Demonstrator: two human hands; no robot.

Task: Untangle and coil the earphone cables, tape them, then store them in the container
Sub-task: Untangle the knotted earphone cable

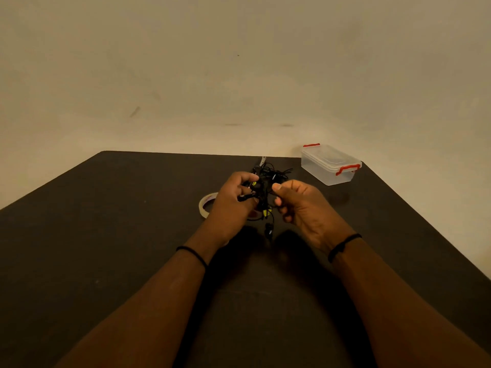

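We hold the tangle of earphone cables [265, 181] between both hands, lifted above the dark surface [106, 235]. Our left hand [233, 200] grips its left side with curled fingers; our right hand [300, 203] pinches strands on the right. The bundle runs roughly away from us, one end dangling toward us. The tape roll [206, 205] lies just beside the left hand; the closed container [329, 166] sits nearer the right.

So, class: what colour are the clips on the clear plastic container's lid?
Red clips on the clear container, seen in the head view.
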